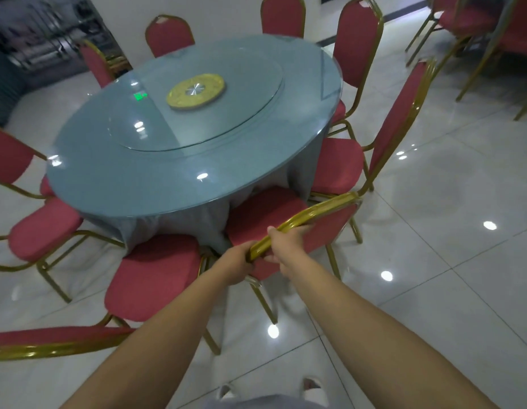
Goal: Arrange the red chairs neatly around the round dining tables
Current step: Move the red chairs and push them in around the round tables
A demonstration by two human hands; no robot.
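Both left hand (241, 259) and right hand (286, 245) wrap fingers round the backrest of the red chair (266, 214).

near chair (49, 335) cut by left edge, blurred backdrop, perhaps shelving (35, 36)

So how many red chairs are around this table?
9 chairs: four on the far side, one on the right, the held chair and another nearest, two on the left. More may sit out of frame.
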